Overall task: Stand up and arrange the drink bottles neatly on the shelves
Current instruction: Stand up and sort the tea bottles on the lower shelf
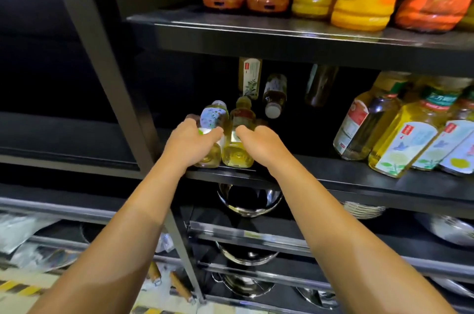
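A: Left hand [195, 140] and right hand [259, 143] each wrap a clear plastic pale-yellow drink bottle [239, 139] — shelf's left front edge!
B: Slick, fairly light, I'd judge — grip mid-body

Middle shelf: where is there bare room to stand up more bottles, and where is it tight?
Bare shelf shows between the two bottles in the hands, left hand and right hand, and the yellow bottle group at right. Behind that gap lie toppled bottles. The right end is crowded.
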`<state>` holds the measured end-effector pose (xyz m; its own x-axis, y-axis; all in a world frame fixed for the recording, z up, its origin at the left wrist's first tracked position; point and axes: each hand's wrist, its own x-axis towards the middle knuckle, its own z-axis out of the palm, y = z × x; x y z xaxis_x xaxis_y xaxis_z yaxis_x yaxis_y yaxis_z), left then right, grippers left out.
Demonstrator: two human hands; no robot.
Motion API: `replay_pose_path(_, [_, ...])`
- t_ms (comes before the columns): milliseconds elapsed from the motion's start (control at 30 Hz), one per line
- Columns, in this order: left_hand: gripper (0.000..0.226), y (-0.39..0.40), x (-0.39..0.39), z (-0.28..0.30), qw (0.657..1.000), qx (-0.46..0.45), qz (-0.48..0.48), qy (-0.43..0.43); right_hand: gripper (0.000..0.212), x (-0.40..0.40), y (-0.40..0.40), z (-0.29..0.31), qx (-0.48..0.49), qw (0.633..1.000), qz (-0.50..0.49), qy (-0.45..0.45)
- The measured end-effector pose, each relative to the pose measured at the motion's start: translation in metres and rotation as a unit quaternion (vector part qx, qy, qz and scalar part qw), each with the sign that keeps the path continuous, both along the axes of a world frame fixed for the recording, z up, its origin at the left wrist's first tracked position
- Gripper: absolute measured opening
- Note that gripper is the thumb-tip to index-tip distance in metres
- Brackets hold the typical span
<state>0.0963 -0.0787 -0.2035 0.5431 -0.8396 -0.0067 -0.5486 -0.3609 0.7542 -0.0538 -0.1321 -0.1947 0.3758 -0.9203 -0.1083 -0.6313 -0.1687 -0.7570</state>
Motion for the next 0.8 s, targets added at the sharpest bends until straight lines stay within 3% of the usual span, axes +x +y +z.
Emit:
replay_pose_path(67, [0.047,0.006,-0.004,0.001,0.999,-0.004,-0.003,0.033,0.060,-0.007,0.001,0.006,-0.005,1.000,0.003,0.028])
replay_pose_path(200, [0.040,0.003,-0.004,0.004,0.996,0.013,-0.013,0.083,0.041,-0.016,-0.003,0.013,0.018,0.999,0.015,0.034])
replay_pose_path(333, [0.031,0.004,-0.008,0.007,0.991,-0.012,-0.050,0.127,0.032,-0.027,-0.004,0.011,0.058,0.997,0.002,-0.052])
replay_pose_path(433, [0.025,0.010,-0.009,0.004,0.982,-0.078,-0.044,0.165,0.039,-0.030,-0.006,0.006,0.050,0.992,-0.012,-0.115])
replay_pose_path(600, [0.075,0.003,-0.009,0.005,0.976,-0.206,-0.019,0.069,0.018,-0.024,-0.010,0.004,-0.043,0.991,-0.021,-0.123])
replay_pose_path(633, [0.082,0.002,-0.011,0.004,0.974,-0.223,-0.016,0.045,0.021,-0.024,-0.011,0.002,-0.060,0.991,-0.019,-0.121])
replay_pose_path(800, [0.088,-0.007,-0.012,-0.016,0.965,-0.261,-0.002,-0.025,0.083,-0.018,-0.022,-0.013,-0.135,0.990,-0.007,-0.038])
